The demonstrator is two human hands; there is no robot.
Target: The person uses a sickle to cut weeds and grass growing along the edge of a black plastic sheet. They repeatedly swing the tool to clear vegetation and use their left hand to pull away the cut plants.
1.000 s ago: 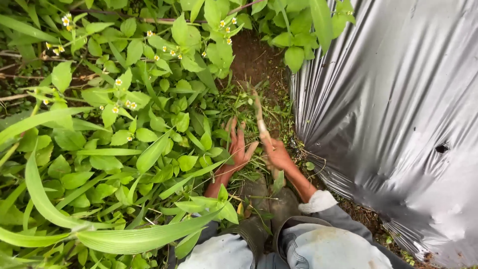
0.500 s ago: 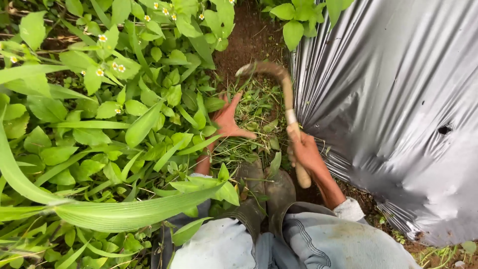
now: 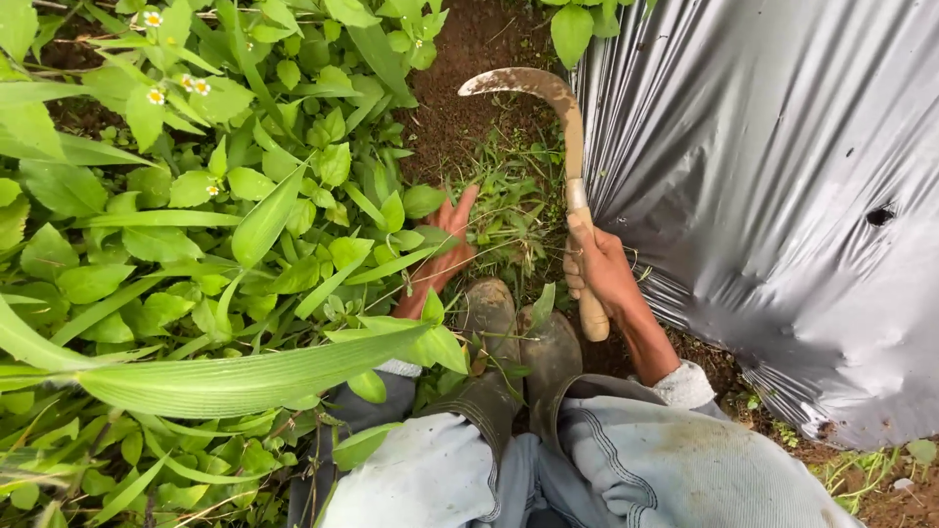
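While big grey plastic sheet [image 3: 782,196] hangs at right, green weeds [image 3: 196,225] fill left. Right hand [image 3: 599,274] shut tight round sickle [image 3: 567,166] handle, curved blade up over dirt. Left hand [image 3: 445,252] open, fingers spread, pressing into weeds beside boots [image 3: 518,342].

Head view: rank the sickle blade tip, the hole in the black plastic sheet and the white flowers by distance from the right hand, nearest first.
From the right hand, which grips the sickle's wooden handle:
1. Sickle blade tip, above the hand and curving left over the bare soil.
2. Hole in the black plastic sheet, off to the right.
3. White flowers, far upper left among the leafy weeds.
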